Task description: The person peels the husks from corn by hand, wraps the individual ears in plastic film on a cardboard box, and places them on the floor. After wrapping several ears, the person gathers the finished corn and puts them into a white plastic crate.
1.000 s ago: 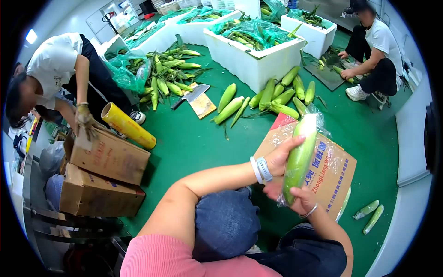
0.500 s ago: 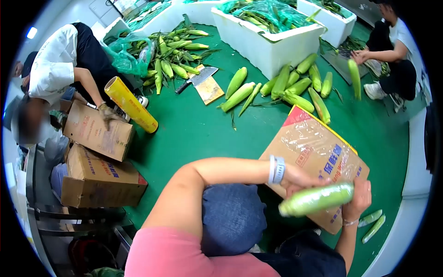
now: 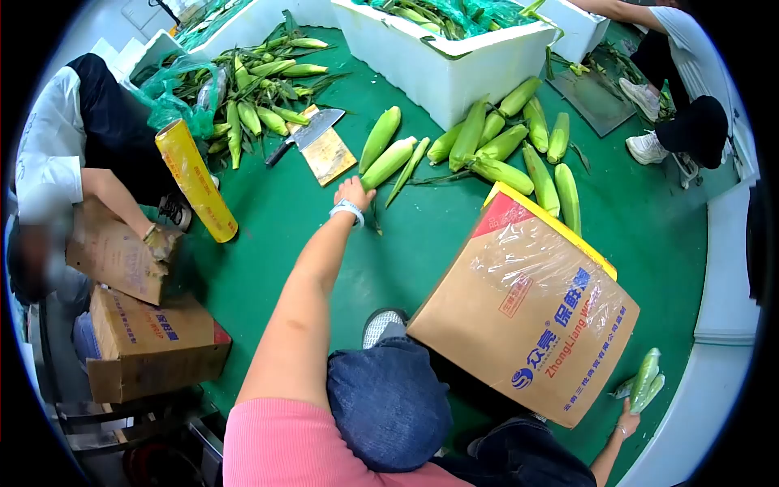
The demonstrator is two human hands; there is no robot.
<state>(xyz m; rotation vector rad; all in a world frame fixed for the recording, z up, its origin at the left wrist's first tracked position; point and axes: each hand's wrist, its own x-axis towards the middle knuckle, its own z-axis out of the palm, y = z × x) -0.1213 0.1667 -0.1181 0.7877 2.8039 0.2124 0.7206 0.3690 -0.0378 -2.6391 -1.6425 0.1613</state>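
Note:
My left hand reaches far forward, its fingers closed round the lower end of a green corn ear on the floor. Another ear lies just beyond it, and a thin one to its right. Low at the right, my right hand holds a wrapped corn ear beside other wrapped ears on the floor. Between my arms stands a cardboard box with cling film on its top and a yellow edge.
A cleaver rests on a cutting board. Corn heaps lie by white foam boxes. A yellow roll stands at left, near a person handling a carton. Another person crouches at right.
My left hand has left the wrapped ear and stretched forward to the unwrapped corn. My right hand has lowered the wrapped ear to the floor at right. The camera view has shifted.

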